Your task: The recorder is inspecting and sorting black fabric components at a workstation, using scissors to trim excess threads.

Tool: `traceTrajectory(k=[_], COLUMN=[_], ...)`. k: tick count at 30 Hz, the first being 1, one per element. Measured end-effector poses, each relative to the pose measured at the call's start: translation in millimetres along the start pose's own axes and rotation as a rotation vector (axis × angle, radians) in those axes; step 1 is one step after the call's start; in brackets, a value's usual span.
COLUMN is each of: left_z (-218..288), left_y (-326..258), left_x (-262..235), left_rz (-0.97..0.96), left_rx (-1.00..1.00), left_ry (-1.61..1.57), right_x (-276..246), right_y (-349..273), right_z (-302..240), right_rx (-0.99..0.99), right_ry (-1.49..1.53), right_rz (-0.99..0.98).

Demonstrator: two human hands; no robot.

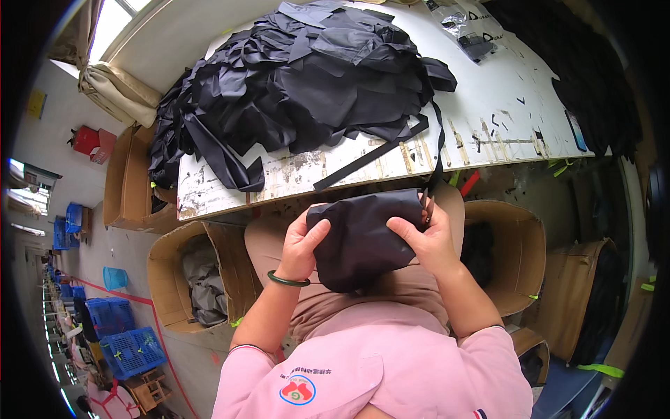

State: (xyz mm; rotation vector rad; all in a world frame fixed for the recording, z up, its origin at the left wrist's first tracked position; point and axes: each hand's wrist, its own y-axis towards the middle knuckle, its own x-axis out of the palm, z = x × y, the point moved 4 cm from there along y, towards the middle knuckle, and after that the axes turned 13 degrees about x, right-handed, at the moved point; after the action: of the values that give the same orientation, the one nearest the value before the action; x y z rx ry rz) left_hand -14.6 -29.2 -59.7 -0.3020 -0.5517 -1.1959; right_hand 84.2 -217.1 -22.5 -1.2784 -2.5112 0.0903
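Over my lap, just in front of the table edge, I hold a black fabric piece (363, 241) with a rounded lower end. My left hand (304, 241) grips its left side, thumb on top and fingers mostly hidden behind. At the upper right corner my right hand (429, 241) pinches it, the thumb lying across the front. Thin dark metal blades, apparently thread snips (428, 209), show among my right fingers. A large heap of black fabric pieces (314, 84) lies on the white table (293, 174) beyond my hands.
Open cardboard boxes stand on both sides of me, the left box (167, 279) holding grey material and the right box (523, 258) dark material. A black strap (370, 155) lies near the table's front edge. Clear plastic packaging (467, 28) and more dark fabric (579, 70) are at the far right.
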Motion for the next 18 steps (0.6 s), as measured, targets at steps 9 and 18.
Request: traceTrajectory(k=[9,18], left_z=[37,29], left_y=[17,10], left_x=[18,40], left_rz=[-0.219,-0.143], left_rx=[0.194,0.401], left_ry=[0.241,0.444], right_x=[-33,17], right_y=[10,-21], right_z=[-34,-49], right_rx=[-0.132,-0.404], right_ry=[-0.186,-0.426], right_rz=[0.168,0.153])
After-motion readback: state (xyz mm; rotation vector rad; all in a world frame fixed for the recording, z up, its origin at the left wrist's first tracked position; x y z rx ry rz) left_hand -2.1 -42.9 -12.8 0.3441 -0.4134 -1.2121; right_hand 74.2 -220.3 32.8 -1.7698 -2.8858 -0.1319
